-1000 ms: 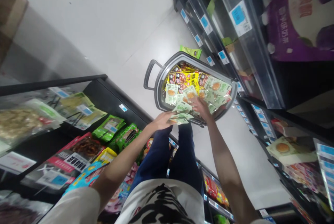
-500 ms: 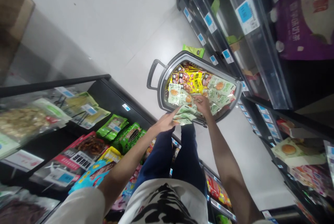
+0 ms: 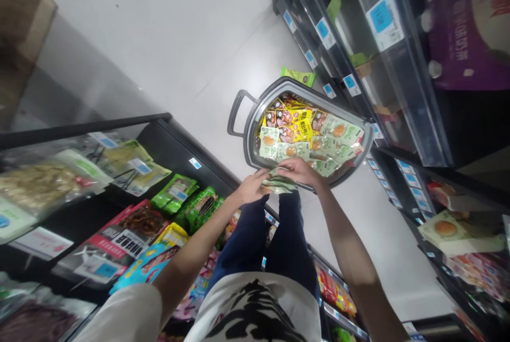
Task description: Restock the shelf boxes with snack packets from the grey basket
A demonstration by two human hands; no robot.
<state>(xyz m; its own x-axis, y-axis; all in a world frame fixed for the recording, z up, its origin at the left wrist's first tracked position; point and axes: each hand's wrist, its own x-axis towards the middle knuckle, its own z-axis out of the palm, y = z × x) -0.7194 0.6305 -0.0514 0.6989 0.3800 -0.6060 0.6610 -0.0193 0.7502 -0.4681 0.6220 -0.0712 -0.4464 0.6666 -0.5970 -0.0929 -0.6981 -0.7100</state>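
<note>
A small stack of pale green snack packets [image 3: 279, 185] is held above the near rim of a grey shopping basket [image 3: 250, 143]. My left hand [image 3: 252, 187] grips the stack from the left side. My right hand [image 3: 300, 171] is closed on the stack's upper right edge, fingers pressed against the packets. Inside the basket lie yellow snack packets [image 3: 299, 124] toward the back and more pale green packets [image 3: 338, 130] with a round orange picture along the front and right. The basket's handle [image 3: 235, 113] sticks out to the left.
A bright green packet [image 3: 298, 76] lies on the floor behind the basket. Shelving with price tags [image 3: 326, 34] rises at the right. On the left, a dark shelf [image 3: 191, 145] holds bagged snacks, including green bags [image 3: 201, 209]. A cardboard box [image 3: 24, 28] stands at upper left.
My right hand has drawn back from the packets in the basket to the stack in my left hand and now grips its edge. The basket sits slightly farther right in view.
</note>
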